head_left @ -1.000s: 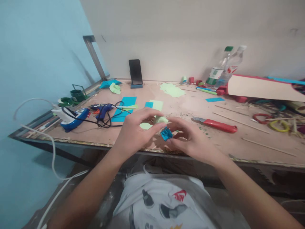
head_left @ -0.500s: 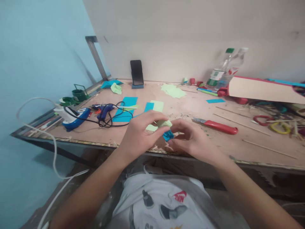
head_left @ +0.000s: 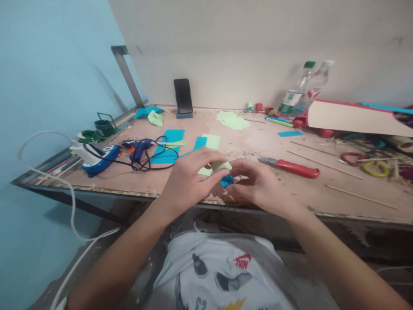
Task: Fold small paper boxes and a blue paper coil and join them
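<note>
Above the table's front edge, my left hand (head_left: pixel 193 174) pinches a small light green folded paper piece (head_left: pixel 221 166) between thumb and fingers. Just below it is a small blue folded paper piece (head_left: pixel 227 181). My right hand (head_left: pixel 254 181) has its thumb and fingertips closed on the blue piece from the right. The two pieces are close together; whether they are joined is hidden by my fingers. Behind my left hand lie a blue paper strip (head_left: pixel 200 143) and a light green paper sheet (head_left: pixel 213 141), partly covered.
A red-handled knife (head_left: pixel 297 168) lies to the right, blade toward my right hand, with thin sticks (head_left: pixel 325 165) beyond. At left are a glue gun (head_left: pixel 141 150) with a looping cord and a power strip (head_left: pixel 101 161). A phone (head_left: pixel 183 97) and bottles (head_left: pixel 292 101) stand at the back.
My right thumb has shifted slightly up against the blue paper piece. Both hands keep their hold, and the whole view has moved a little.
</note>
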The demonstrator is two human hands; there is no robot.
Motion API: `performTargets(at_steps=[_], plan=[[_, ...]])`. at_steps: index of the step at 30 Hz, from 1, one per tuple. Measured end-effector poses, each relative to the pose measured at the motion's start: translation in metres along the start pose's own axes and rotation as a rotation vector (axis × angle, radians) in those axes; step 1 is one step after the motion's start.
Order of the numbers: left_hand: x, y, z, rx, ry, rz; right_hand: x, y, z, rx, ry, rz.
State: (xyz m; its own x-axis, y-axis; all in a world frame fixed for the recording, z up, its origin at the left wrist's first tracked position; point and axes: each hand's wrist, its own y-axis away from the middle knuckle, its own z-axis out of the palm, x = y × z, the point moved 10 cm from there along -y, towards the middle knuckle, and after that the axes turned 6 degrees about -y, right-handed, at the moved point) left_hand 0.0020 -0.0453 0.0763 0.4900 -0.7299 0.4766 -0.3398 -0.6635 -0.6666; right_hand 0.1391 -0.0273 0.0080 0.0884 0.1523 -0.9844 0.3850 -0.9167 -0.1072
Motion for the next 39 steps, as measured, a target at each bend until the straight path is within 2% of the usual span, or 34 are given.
performTargets(at_steps=[5, 11, 14, 21, 30, 39], plan=[[-0.007, -0.004, 0.004, -0.047, 0.07, -0.074, 0.005, -0.002, -0.006, 0.037, -0.089, 0.013], [-0.017, -0.005, 0.011, -0.097, 0.097, -0.15, 0.007, -0.001, -0.005, 0.016, -0.146, 0.076], [-0.018, -0.005, 0.011, -0.104, 0.079, -0.157, 0.007, -0.001, -0.006, 0.018, -0.124, 0.089], [-0.018, -0.006, 0.005, -0.083, 0.045, -0.187, 0.005, -0.004, -0.011, 0.048, -0.038, 0.016], [-0.021, -0.005, 0.01, -0.106, 0.062, -0.189, 0.004, -0.004, -0.007, 0.014, -0.031, 0.025], [-0.018, -0.008, 0.001, -0.062, 0.041, -0.17, 0.005, -0.003, -0.008, 0.014, -0.008, 0.047]])
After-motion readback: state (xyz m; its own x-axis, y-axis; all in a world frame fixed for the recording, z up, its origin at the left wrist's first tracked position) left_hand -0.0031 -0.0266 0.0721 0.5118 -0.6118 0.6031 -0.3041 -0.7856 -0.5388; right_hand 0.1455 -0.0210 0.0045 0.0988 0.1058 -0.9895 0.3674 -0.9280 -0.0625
